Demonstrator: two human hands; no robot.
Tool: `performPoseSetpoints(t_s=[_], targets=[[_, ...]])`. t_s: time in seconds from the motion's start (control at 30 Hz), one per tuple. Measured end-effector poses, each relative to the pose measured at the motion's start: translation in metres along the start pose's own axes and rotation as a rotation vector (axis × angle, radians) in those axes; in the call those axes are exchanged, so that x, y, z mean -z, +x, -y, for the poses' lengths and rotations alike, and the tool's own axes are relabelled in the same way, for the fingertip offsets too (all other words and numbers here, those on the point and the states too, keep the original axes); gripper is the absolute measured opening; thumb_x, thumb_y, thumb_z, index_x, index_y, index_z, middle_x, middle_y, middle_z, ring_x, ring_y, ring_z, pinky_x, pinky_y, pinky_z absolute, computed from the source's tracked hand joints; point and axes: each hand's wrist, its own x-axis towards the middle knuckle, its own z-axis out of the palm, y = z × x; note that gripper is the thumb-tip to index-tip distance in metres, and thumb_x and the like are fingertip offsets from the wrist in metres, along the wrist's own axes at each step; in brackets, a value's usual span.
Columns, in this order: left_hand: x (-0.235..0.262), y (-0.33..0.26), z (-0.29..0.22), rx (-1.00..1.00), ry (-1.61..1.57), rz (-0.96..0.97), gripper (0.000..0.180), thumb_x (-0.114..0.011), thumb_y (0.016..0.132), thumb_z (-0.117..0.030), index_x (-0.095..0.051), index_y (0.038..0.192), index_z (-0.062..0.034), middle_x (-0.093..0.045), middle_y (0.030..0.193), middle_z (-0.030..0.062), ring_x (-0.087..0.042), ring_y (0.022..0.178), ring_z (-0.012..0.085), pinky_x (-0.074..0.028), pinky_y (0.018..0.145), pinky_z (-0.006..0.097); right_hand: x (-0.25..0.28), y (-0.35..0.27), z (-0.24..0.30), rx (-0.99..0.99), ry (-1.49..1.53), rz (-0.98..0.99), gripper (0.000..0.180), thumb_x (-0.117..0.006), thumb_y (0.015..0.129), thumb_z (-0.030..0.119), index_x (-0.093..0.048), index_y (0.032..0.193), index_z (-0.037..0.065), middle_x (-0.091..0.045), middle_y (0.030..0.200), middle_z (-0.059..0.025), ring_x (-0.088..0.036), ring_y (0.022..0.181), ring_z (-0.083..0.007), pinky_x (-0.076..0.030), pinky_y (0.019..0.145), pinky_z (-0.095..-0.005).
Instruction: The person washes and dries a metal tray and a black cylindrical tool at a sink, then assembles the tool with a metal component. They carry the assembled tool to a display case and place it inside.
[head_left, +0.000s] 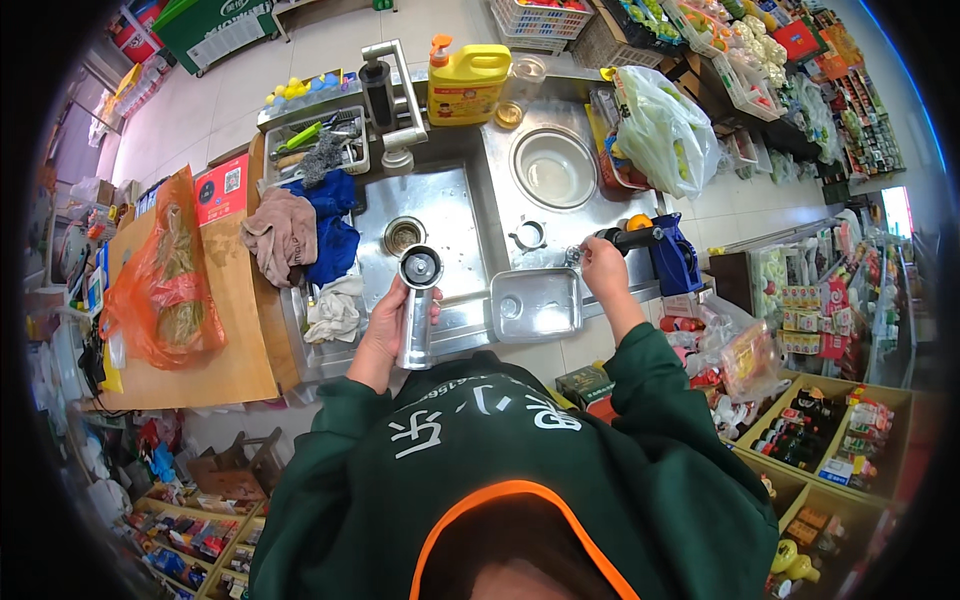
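Gripping the metal tube (pixel 418 312) upright in my left hand (pixel 388 322) over the sink (pixel 440 205), open end visible, my right hand (pixel 603 268) clamps the black handle (pixel 630 238) beside the tray (pixel 535 304).

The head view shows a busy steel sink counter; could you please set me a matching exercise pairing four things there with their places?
Things:
1. metal tube
2. yellow jug
3. square steel tray
4. orange plastic bag

Places:
A. on the wooden counter at the left
B. in the left hand, over the sink's front edge
C. at the back of the sink counter, by the tap
D. on the draining board, just left of the right hand

Pairs: 1-B, 2-C, 3-D, 4-A
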Motion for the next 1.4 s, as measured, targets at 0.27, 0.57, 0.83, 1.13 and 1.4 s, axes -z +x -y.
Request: performPoseSetpoints(t_s=[0.27,0.57,0.83,1.13,1.4], targets=[[0.002,-0.005,0.001,0.027,-0.072,-0.067,0.044,-0.044,0.100,-0.038,-0.044,0.133,-0.0095,-0.059,0.112,0.0232,-0.065,0.088,0.0293,-0.058,0.075,0.041,-0.060,0.028,-0.066,0.136,-0.247,0.248,0.025,-0.060,0.077,-0.002,-0.058,0.101,0.004,-0.057,0.107,-0.0193,-0.063,0.091,-0.0395,-0.053,0.078,-0.0460],[-0.008,-0.001,0.002,0.000,-0.096,-0.065,0.054,-0.046,0.098,-0.042,-0.048,0.128,0.0023,-0.059,0.115,0.0215,-0.064,0.091,0.0282,-0.056,0.080,0.041,-0.051,0.042,-0.065,0.342,-0.160,0.327,0.019,-0.062,0.077,0.001,-0.063,0.093,0.009,-0.057,0.103,-0.0127,-0.063,0.093,-0.0328,-0.053,0.078,-0.0414],[-0.015,0.008,0.007,0.012,-0.109,-0.020,0.052,-0.049,0.098,-0.040,-0.048,0.130,0.0007,-0.058,0.116,0.0219,-0.063,0.094,0.0281,-0.055,0.082,0.041,-0.053,0.052,-0.073,0.495,-0.069,0.489,0.015,-0.063,0.075,0.002,-0.064,0.084,0.014,-0.056,0.091,-0.0064,-0.061,0.091,-0.0272,-0.050,0.075,-0.0385],[-0.011,0.013,0.009,0.048,-0.073,-0.061,0.050,-0.049,0.097,-0.038,-0.047,0.130,0.0001,-0.056,0.116,0.0201,-0.060,0.092,0.0277,-0.054,0.079,0.040,-0.058,0.051,-0.074,0.261,0.048,0.430,0.013,-0.072,0.069,0.006,-0.062,0.077,0.007,-0.061,0.083,-0.0121,-0.062,0.083,-0.0323,-0.050,0.074,-0.0413],[-0.017,0.024,0.014,0.065,-0.110,-0.091,0.042,-0.046,0.100,-0.031,-0.039,0.140,-0.0173,-0.060,0.112,0.0207,-0.065,0.087,0.0295,-0.056,0.075,0.041,-0.005,0.041,-0.015,-0.025,0.431,0.193,0.009,-0.073,0.079,0.005,-0.065,0.081,0.001,-0.068,0.074,-0.0110,-0.066,0.067,-0.0200,-0.052,0.059,-0.0320]])
